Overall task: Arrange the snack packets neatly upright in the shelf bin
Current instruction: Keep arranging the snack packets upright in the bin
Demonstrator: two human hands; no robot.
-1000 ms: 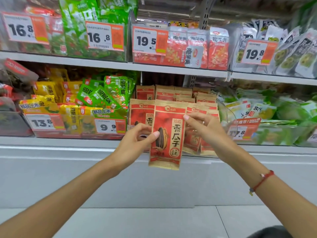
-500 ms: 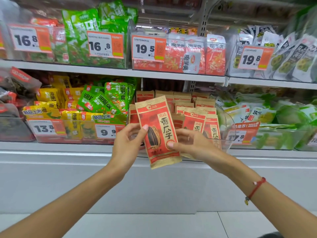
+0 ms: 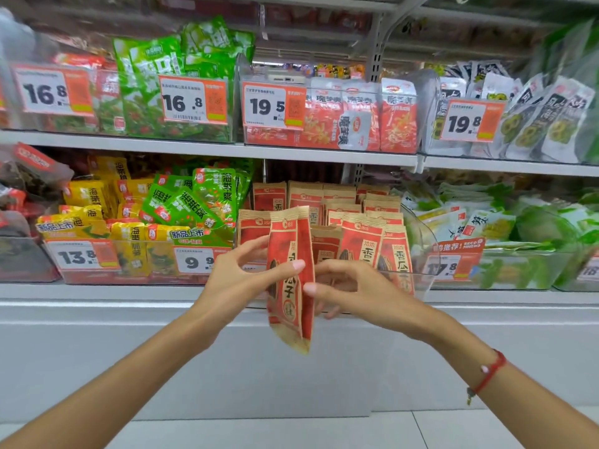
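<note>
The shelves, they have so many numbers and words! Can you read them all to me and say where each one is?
"16.8": far-left top price tag
"16.8": green packets' tag
"19.5": top middle tag
"19.8": top right tag
"13.8": lower left tag
"9.9": lower tag
"新品上市": green packet
"香瓜": binned red packet
Small print: unreadable.

The red-and-tan sunflower seed packet [image 3: 290, 277], held flat and face-on to the camera a second ago, is now turned nearly edge-on in front of the clear shelf bin [image 3: 421, 254]. The left hand [image 3: 246, 277] has shifted its grip to the packet's printed face, thumb across it, while the right hand [image 3: 353, 293] has dropped lower beside its right edge.
</note>
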